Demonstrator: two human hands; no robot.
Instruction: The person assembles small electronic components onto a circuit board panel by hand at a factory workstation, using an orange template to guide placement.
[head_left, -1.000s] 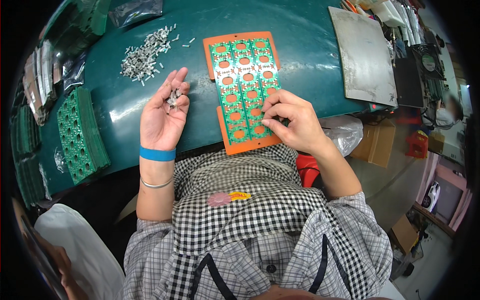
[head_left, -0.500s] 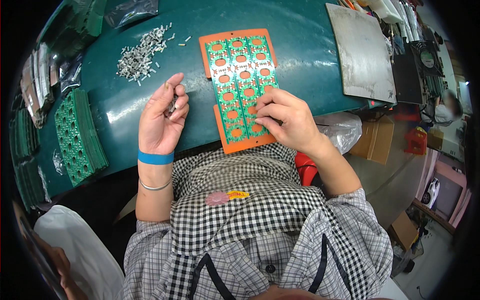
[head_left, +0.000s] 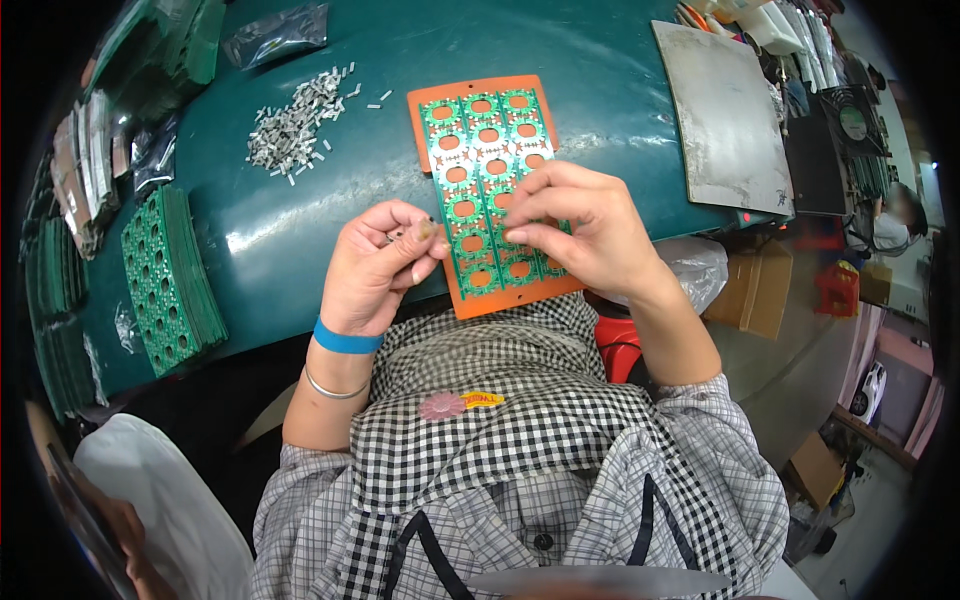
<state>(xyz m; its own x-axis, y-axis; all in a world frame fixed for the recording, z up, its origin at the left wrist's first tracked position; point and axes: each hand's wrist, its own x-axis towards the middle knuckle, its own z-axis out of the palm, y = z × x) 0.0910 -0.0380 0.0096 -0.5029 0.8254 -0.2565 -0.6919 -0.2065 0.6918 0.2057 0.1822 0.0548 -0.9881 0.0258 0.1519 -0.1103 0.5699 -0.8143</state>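
A green circuit board panel (head_left: 477, 150) with rows of oval cut-outs lies on an orange backing plate (head_left: 490, 307). My left hand (head_left: 380, 265) is closed beside the panel's left edge, thumb and forefinger pinched. Small silvery parts show between its fingers, mostly hidden by them. Over the panel's right-hand column hovers my right hand (head_left: 590, 225), its thumb and fingertips drawn together in a pinch. Whatever sits in that pinch is too small to make out. Beyond my left hand, a loose pile of small silvery rectangular parts (head_left: 290, 128) is spread on the green tabletop (head_left: 390, 140).
A stack of green circuit panels (head_left: 170, 280) stands at the left, with more stacks and wrapped bundles behind it. A flat grey metal plate (head_left: 722, 115) lies at the right. An open cardboard box (head_left: 762, 290) is past the table's right edge.
My left hand has moved right, from palm-up near the pile to a pinch beside the panel. My right hand stays over the panel, slightly shifted. The view has shifted a little.
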